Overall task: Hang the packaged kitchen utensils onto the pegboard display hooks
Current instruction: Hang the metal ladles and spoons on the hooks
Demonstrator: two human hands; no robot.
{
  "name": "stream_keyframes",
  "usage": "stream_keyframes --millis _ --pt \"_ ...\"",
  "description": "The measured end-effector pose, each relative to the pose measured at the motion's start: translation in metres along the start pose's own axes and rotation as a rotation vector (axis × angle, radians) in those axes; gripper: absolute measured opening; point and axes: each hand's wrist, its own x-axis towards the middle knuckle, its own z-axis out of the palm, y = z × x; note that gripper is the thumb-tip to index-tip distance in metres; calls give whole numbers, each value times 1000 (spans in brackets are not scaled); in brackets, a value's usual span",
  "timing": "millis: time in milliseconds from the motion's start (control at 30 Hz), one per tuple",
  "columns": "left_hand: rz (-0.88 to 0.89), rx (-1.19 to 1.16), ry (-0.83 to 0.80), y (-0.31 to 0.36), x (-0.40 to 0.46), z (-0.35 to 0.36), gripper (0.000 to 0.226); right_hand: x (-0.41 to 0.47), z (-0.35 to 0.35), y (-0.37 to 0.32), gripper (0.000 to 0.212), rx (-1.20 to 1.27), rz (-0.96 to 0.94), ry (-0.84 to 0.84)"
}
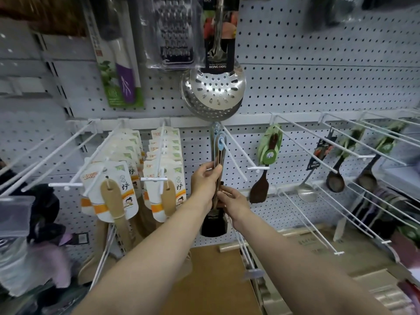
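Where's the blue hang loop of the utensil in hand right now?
Head view, centre: the blue hang loop is threaded on a white hook, below the steel skimmer, above the left hand.

Both arms outstretched; left hand (205, 179), right hand (231, 200) curled, gripping.

Single head view; wide-angle; faces forward, slightly down at pegboard (318, 76); close, at arm's reach.

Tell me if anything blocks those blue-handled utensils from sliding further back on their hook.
Nothing visible does. The blue-handled utensils, held by the left hand and right hand, already have their loops on the hook; no other items hang behind them.
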Motion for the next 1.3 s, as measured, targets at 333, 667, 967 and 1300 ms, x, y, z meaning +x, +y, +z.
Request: stream_keyframes --millis 333,667,967,1300 --pt "-217 -100 188 -30 -63 -7 39 -51 -36 -8 37 -75 46 46" --pt "-378 -267 277 -50 -186 -44 38 -148 -52 23 31 -183 22 -119" --pt "-351 -277 442 -36 -304 -115 39 -254 -14 57 14 -242 77 -345" --pt "-266 -374 583 -18 -364 -248 56 -345 91 90 17 -286 123 -507"
